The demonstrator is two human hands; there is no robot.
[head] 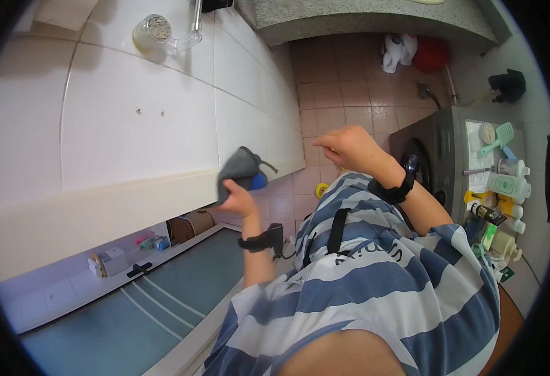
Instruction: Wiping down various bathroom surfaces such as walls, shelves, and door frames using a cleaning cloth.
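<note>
My left hand (239, 199) grips a dark grey cloth item (237, 171), possibly a cap or pouch, with a cord at its top and a blue part (259, 181) low on its right side. It is held up beside the white tiled wall. Over the pink tiled floor, my right hand (350, 145) has its fingers bent and extended towards the left. Nothing shows in it, though the palm side is hidden. Both wrists wear black straps.
A front-loading washing machine (430, 164) stands on the right, with bottles (508, 185), a mint-green scoop (497, 139) and tubes on top. A stone counter (374, 21) spans the far end. A framed door (134, 301) is at lower left; a glass holder (152, 33) is wall-mounted.
</note>
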